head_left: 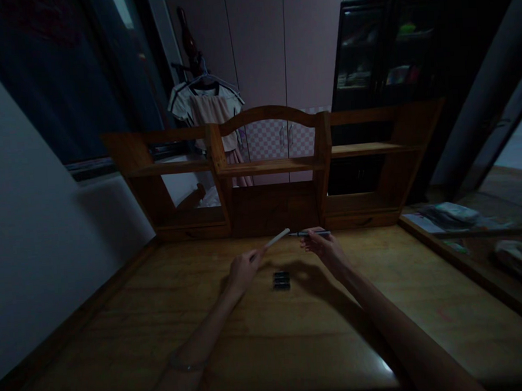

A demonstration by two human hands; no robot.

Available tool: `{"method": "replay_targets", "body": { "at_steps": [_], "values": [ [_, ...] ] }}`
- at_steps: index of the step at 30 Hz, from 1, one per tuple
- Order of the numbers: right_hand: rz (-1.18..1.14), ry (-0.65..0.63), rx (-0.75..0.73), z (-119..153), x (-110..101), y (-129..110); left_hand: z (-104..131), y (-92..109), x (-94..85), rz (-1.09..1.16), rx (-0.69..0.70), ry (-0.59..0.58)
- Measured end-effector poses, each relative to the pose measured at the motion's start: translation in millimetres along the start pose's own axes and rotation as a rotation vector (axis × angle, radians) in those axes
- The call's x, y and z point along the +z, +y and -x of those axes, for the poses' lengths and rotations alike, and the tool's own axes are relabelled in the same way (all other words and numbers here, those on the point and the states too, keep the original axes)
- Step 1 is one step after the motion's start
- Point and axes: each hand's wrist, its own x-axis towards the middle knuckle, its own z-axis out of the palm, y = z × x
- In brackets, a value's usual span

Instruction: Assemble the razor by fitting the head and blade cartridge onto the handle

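My left hand (pixel 243 272) is closed around a pale, slim stick (pixel 278 238) whose exact kind I cannot make out; it slants up to the right. In my right hand (pixel 325 247), pinched between the fingers, is a slender dark pen (pixel 325 233) held almost level. The pen's left end is close to the stick's upper end; whether they touch, I cannot tell. Between and below the hands, a small dark stack of short pieces (pixel 281 281) lies on the wooden tabletop (pixel 270 342). It is too dim to name these pieces.
A wooden shelf unit (pixel 270 169) stands along the back of the table. To the left is a pale wall (pixel 33 233). Beyond the raised right edge (pixel 469 271) lie cloth-like items (pixel 519 262). Clothes on a hanger (pixel 209 104) hang before a pink wardrobe (pixel 259 54).
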Motion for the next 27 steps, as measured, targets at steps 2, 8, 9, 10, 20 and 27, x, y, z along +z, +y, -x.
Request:
{"method": "replay_targets", "body": {
  "at_steps": [2, 8, 9, 10, 20, 27],
  "values": [
    [0.036, -0.016, -0.007, 2.4, 2.0, 0.2, -0.2, 0.3, 0.1, -0.048, -0.033, 0.018],
    [0.064, -0.015, 0.006, 3.5, 3.5, 2.4, -0.5, 0.0, -2.9, -0.089, -0.049, 0.060],
    [0.069, -0.011, 0.004, 3.2, 3.2, 2.7, -0.6, -0.2, -3.2, -0.087, -0.053, 0.066],
    [0.077, -0.004, 0.000, 2.9, 3.0, 2.9, -0.6, -0.3, -3.5, -0.085, -0.054, 0.071],
    [0.151, 0.040, -0.051, 3.3, 3.0, 2.7, 1.5, 3.4, -6.2, -0.107, -0.005, 0.094],
    [0.159, 0.035, -0.062, 3.7, 3.3, 2.2, -0.3, -0.1, -8.9, -0.146, -0.062, 0.143]
  ]
}}
